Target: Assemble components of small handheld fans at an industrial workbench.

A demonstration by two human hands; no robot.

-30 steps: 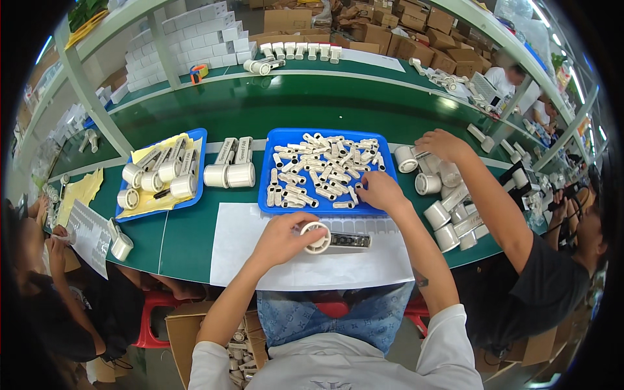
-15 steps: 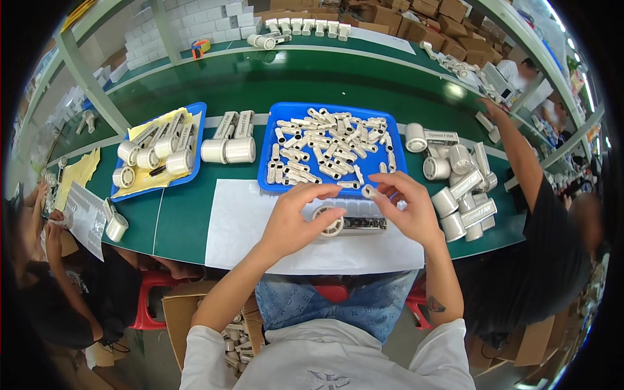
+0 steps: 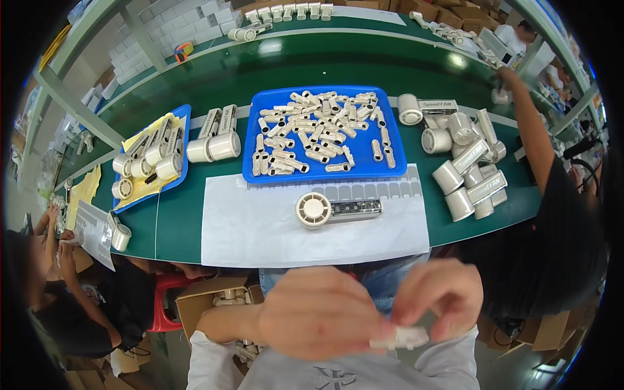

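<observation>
My left hand (image 3: 322,315) and my right hand (image 3: 445,292) are close together in front of my chest, below the table edge, both a little blurred. Between their fingers is a small white elongated plastic piece (image 3: 408,338); both hands pinch it. A handheld fan (image 3: 314,209) with a round white head lies on the white paper sheet (image 3: 250,234), untouched, the inside of its handle (image 3: 356,207) exposed. Beyond the sheet, a blue tray (image 3: 364,171) carries many similar small white pieces (image 3: 318,133).
White fans (image 3: 468,162) lie piled to the right, and two more (image 3: 214,146) stand left of the tray. Another blue tray (image 3: 185,156) holds fans on yellow paper. Co-workers sit on both sides; one arm (image 3: 530,117) reaches in at right. An open carton (image 3: 195,296) stands below.
Both hands have drawn back from above the fan toward my chest, bringing the small white piece along. The fan on the sheet is now uncovered. The right co-worker's hand reaches at the far row.
</observation>
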